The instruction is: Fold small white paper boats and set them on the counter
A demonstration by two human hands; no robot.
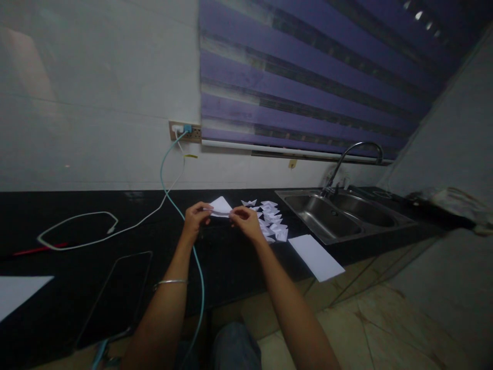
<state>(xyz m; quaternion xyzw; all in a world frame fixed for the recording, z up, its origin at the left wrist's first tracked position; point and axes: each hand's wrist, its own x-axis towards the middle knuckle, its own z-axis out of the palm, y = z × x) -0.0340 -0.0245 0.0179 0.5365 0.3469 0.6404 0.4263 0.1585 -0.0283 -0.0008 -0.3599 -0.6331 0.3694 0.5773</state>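
Note:
A partly folded white paper (221, 204) is held up over the black countertop, its top coming to a point and a folded band along its lower edge. My left hand (196, 218) pinches its left corner. At the right corner, the fingers of my right hand (245, 221) are closed on the same paper. Just beyond my right hand lies a cluster of several small folded paper shapes (275, 218) with pointed ends, partly covered by that hand. A stack of white paper (316, 257) rests to the right, overhanging the counter's front edge.
A double-basin sink (327, 234) with a curved faucet (356, 145) is at the right. A teal cable (200, 272) runs from the wall outlet (196, 133) past my left wrist. A white cable (142, 223), a dark tablet (115, 298) and a white sheet (21, 290) lie leftward.

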